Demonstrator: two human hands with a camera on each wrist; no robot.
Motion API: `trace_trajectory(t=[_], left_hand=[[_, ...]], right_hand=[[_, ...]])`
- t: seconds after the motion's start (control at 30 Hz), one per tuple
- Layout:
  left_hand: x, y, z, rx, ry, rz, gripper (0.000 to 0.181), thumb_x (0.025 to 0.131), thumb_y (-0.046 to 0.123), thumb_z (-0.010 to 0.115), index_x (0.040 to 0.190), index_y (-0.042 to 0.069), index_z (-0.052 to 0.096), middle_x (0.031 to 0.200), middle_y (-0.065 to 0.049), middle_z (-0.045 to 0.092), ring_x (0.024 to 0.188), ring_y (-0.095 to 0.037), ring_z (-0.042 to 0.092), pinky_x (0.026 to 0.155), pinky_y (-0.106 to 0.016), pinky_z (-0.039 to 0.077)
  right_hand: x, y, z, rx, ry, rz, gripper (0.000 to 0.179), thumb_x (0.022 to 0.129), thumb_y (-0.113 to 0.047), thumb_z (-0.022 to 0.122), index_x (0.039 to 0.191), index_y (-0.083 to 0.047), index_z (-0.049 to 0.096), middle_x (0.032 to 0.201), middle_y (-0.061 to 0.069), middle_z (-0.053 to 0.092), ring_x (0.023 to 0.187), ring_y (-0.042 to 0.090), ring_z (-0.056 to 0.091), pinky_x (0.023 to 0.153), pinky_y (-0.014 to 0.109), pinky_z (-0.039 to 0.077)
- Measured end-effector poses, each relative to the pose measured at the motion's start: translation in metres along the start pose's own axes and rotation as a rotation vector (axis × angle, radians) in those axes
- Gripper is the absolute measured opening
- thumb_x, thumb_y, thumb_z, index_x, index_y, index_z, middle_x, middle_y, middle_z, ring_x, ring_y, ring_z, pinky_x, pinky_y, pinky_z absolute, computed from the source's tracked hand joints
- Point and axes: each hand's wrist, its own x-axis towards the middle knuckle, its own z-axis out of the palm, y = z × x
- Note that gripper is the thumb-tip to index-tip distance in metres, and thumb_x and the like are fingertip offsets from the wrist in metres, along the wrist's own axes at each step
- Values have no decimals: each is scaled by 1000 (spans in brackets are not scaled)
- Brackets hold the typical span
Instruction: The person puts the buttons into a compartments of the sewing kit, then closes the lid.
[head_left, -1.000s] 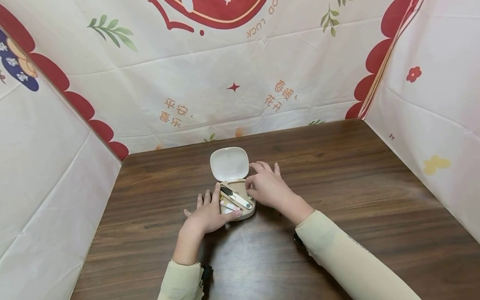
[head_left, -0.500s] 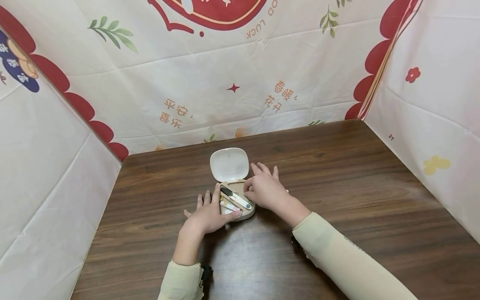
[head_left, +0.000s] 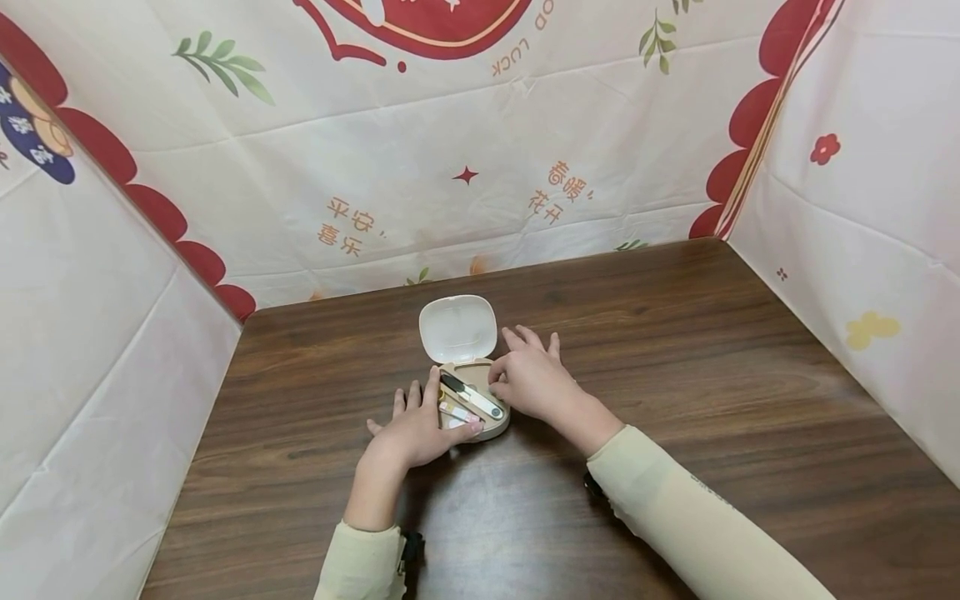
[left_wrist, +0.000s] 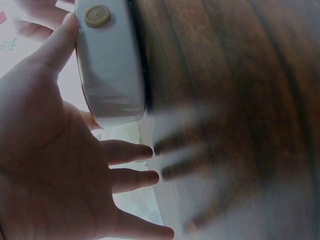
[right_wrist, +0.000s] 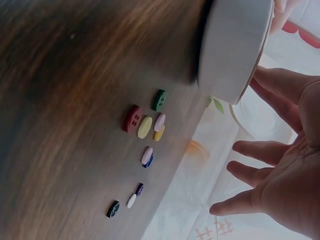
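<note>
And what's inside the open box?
A black-and-white tool and a pinkish patterned piece. The left hand and right hand cover some of the box, hiding anything beneath.

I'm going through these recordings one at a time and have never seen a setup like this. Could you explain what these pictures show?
There is no machine here, just a person's bare hands: the left hand and the right hand. The wide picture comes from a camera worn on the head; the two close ones come from cameras on the wrists. An open case sits on a wooden table, its white lid tipped back, with a slim tool inside. The left hand rests against the case. The right hand's thumb and index finger bend over the other side; whether they pinch something is hidden. The right wrist picture also shows colourful buttons lying on the table.
</note>
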Motion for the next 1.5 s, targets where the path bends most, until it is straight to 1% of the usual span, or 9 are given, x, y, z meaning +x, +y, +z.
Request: trace_trajectory(t=[0.13,0.2,0.4,0.5,0.7,0.8,0.97,1.23,1.5], left_hand=[[12,-9,8,1,-2,-3,141,66,108,49,172,34,-5,180,-19,11,167,-45,6,111,-94,5],[16,-12,10,6,2,-3,142,64,109,49,172,34,-5,180,-19,12,167,-45,6,111,-94,5],[15,-10,10,19,3,-9,131,77,96,59,173,32,-5,179,-20,12,167,-46,6,111,-94,5],[12,-7,8,18,-2,-10,129,80,93,60,172,32,-6,179,-20,12,166,-46,6,111,-94,6],[11,-6,8,3,-5,-10,129,79,95,58,172,33,-6,179,-20,11,166,-46,5,112,-93,6],[12,-7,8,1,-6,-12,130,78,96,58,172,34,-6,180,-19,11,167,-46,5,112,-93,5],[13,-9,9,-2,-2,-13,130,77,96,58,172,35,-7,180,-19,11,167,-45,6,113,-93,6],[10,-9,6,-13,-2,-11,133,75,99,56,172,35,-7,180,-19,10,167,-45,6,112,-93,6],[9,-8,7,-18,6,-1,129,77,97,57,172,37,-7,179,-21,11,166,-47,8,110,-95,6]], right_hand=[[-1,1,-3,15,1,12,5,93,-28,83,93,-23,84,167,24,43,160,48,30,118,88,11],[-2,1,-5,27,5,14,5,93,-27,84,94,-23,85,167,23,43,160,47,30,119,87,10],[-6,3,-8,38,16,18,6,92,-28,84,96,-23,85,167,23,43,160,47,31,118,88,7],[-6,5,-9,35,19,19,6,92,-27,84,97,-23,85,168,22,43,160,47,31,118,88,7],[-8,12,-13,14,52,5,6,92,-30,84,94,-24,82,167,18,45,158,47,34,117,89,10],[-10,16,-18,1,68,7,5,94,-27,82,97,-23,81,167,18,45,157,48,35,116,90,11],[-14,26,-26,-9,71,50,10,96,-23,79,105,-19,80,168,19,44,158,49,33,118,88,11],[-20,45,-27,-21,46,114,12,95,-22,79,106,-16,81,168,20,43,158,50,31,116,90,8],[-27,57,-21,-70,-25,171,6,94,-24,80,88,-22,79,167,22,44,158,51,30,115,91,7]])
